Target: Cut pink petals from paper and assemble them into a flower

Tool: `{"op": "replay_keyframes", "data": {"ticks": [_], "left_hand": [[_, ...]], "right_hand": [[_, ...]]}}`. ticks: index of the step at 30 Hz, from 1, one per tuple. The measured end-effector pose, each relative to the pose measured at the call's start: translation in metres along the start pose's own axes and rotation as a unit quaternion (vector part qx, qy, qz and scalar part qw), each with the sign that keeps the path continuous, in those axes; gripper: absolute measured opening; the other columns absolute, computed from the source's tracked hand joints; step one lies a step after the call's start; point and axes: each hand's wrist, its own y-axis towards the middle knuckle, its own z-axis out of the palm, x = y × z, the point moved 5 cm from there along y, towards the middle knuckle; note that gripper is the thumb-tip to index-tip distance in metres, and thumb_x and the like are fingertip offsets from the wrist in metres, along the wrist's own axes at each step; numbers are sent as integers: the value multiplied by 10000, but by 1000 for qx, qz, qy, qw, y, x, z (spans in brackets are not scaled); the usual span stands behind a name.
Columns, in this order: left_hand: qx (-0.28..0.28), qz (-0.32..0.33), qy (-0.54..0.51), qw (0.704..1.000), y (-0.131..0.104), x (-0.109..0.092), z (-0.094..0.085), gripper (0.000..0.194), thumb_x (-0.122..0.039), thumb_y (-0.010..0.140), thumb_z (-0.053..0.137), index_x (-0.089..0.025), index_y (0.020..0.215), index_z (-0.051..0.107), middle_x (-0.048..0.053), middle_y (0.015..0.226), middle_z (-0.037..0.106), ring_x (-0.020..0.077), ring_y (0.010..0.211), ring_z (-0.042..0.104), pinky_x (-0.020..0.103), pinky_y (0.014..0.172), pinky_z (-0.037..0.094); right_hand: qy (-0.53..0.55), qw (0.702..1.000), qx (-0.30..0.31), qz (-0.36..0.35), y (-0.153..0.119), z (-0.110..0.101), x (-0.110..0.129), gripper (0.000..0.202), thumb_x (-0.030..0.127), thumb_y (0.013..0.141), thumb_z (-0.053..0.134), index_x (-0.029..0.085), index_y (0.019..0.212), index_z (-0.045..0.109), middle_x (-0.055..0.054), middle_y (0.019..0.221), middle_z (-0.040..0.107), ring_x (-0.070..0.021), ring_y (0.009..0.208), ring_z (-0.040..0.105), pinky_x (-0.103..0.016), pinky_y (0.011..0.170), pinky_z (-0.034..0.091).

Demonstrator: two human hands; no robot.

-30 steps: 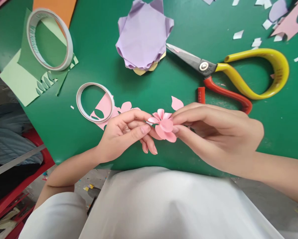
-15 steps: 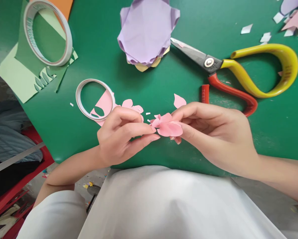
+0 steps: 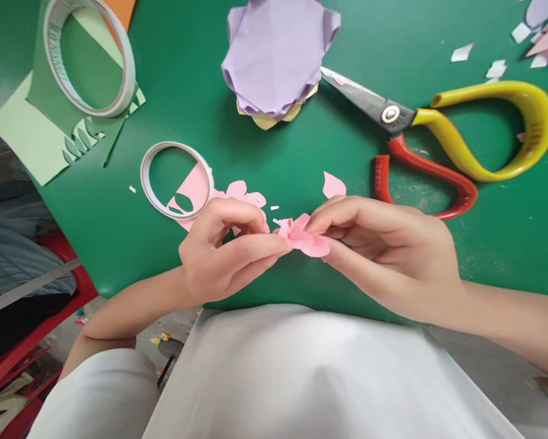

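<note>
A small pink paper flower (image 3: 305,236) with layered petals is held between my two hands, above the table's near edge. My left hand (image 3: 230,250) pinches its left end between thumb and fingers. From the other side, my right hand (image 3: 388,256) grips the petals with thumb and index finger. A loose pink paper petal (image 3: 334,185) lies just beyond my right fingers. Past my left hand are pink paper cutouts (image 3: 237,190), partly covered by the hand. The smaller tape roll (image 3: 144,177) rests over pink paper there.
Scissors (image 3: 395,116) with yellow and red handles lie at the right, beside a purple paper piece (image 3: 278,58). A larger tape roll (image 3: 130,79) sits on green paper (image 3: 20,131) at the far left. White scraps (image 3: 461,53) dot the green table (image 3: 177,128).
The flower has tilted and turned slightly, and my left thumb and finger have closed together on its left end. My right hand has shifted a little left. The view has moved slightly.
</note>
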Motion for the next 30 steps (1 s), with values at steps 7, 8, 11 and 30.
{"op": "replay_keyframes", "data": {"ticks": [7,8,11,30], "left_hand": [[-7,19,-8,1000,2,2,3,58,-218,905,716,-229,848,719,14,845,603,103,705,609,259,588,515],[-2,14,-6,1000,2,3,4,63,-216,916,705,-220,855,718,13,854,613,98,716,622,253,608,526],[12,3,-4,1000,1,4,6,47,-196,921,707,-222,883,718,3,861,655,101,767,662,256,706,571],[23,-18,1,1000,2,-1,5,88,-133,839,787,-188,850,720,10,867,789,143,796,761,248,734,652]], "right_hand": [[-32,998,10,-44,3,0,4,106,119,900,651,209,914,705,-12,804,728,-121,702,680,-223,621,596],[-34,998,10,-45,3,0,4,112,112,899,650,208,910,706,-10,800,728,-119,699,680,-219,622,594],[-46,998,8,-50,3,0,5,108,94,904,647,191,905,695,-12,801,730,-106,698,682,-199,630,581],[-24,999,8,-23,1,1,5,101,121,931,640,194,883,691,-9,801,734,-111,707,700,-222,680,612]]}}
